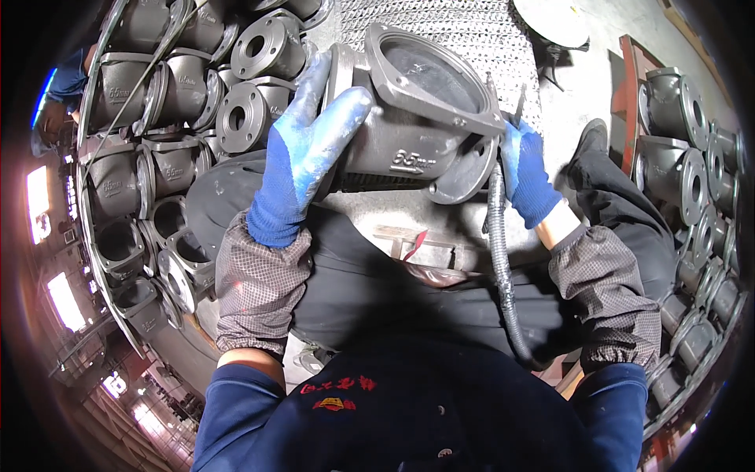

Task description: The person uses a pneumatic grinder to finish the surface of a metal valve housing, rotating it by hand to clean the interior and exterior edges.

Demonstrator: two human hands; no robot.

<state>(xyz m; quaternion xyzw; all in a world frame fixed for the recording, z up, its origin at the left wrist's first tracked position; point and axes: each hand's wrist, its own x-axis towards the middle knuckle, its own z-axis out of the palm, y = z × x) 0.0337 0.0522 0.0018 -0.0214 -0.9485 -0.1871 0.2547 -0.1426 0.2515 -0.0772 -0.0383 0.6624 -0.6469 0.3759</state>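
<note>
A grey cast-iron valve body (pixel 409 145) with a wide open flanged top and round side flanges is tilted in front of me, above my knees. My left hand (pixel 308 145), in a blue coated glove, grips its left flange, with the thumb on the near side and fingers reaching up behind. At its right end is my right hand (pixel 527 169), also gloved, closed round something beside the right flange. A thin dark rod (pixel 520 104) sticks up from that hand. A silver-wrapped hose (pixel 501 259) runs down from beside it to my lap. The right fingertips are partly hidden.
Several similar valve bodies (pixel 177 169) are stacked in a rack on the left, and more valve bodies (pixel 672 177) on the right. A textured mat (pixel 448 17) lies beyond the work. A round pale stool-like top (pixel 554 20) and a red metal post (pixel 629 102) stand farther right.
</note>
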